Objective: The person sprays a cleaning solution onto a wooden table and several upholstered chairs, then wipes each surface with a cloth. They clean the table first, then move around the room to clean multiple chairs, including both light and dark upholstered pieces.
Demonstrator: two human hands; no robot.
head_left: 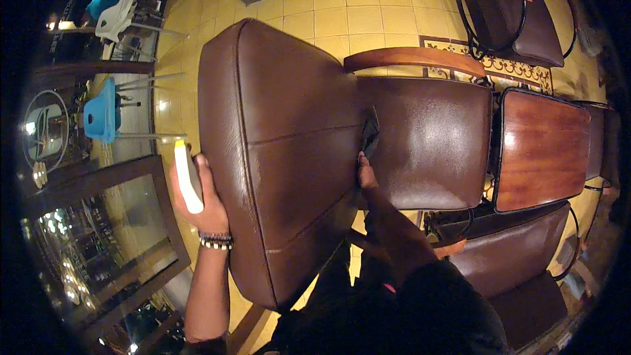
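Note:
My left hand (197, 187) is closed around what looks like a spray bottle (188, 181), its white top ending in a yellow nozzle. The hand is beside the outer edge of a brown leather backrest (296, 138), and the lower part of the bottle is hidden. Where that backrest meets the seat (427, 144) of the armchair, my right hand (366, 169) grips a dark cloth (371, 133). The cloth lies against the leather at the joint. A curved wooden armrest (414, 60) runs along the far side of the seat.
A wooden-topped table (544, 151) stands beyond the seat at the right. More brown chairs are at the upper right (516, 20) and lower right (513, 243). Blue (102, 110) and white (119, 13) chairs stand at the left near a dark-framed glass door (105, 243). Yellow tiles cover the floor.

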